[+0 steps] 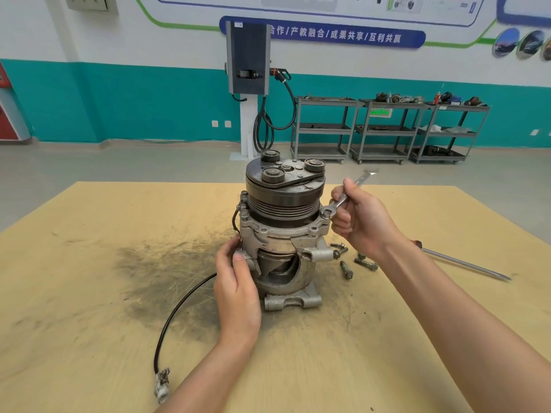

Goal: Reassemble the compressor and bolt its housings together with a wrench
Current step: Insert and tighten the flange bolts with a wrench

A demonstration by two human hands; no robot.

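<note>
Grey cast aluminium makes up the body of the compressor (281, 248), which stands upright on its mounting lugs near the middle of a tan wooden table (89, 293), its dark grooved pulley (284, 204) and clutch plate (283, 172) on top. A cutaway in the front of the housing shows the inner parts. The left hand (237, 290) holds the compressor's lower left side, thumb on the front of the housing and fingers curled round behind it. The right hand (362, 217) grasps the shaft of a silver combination wrench (346, 193), whose ring end sits on a bolt head at the upper right flange of the compressor, while its open end points up and away to the right. A black cable (179, 305) runs from the compressor's left side down across the table to a metal connector (162, 386) near the front edge. Several loose bolts (346, 269) lie just right of the compressor's base, partly behind the right wrist. Farther right lies a long screwdriver (465, 263). A dark greasy smear (167, 263) stains the table left of the compressor. Beyond the table stand a charging station (248, 58) against the teal and white wall and three grey shelf carts (387, 129).
</note>
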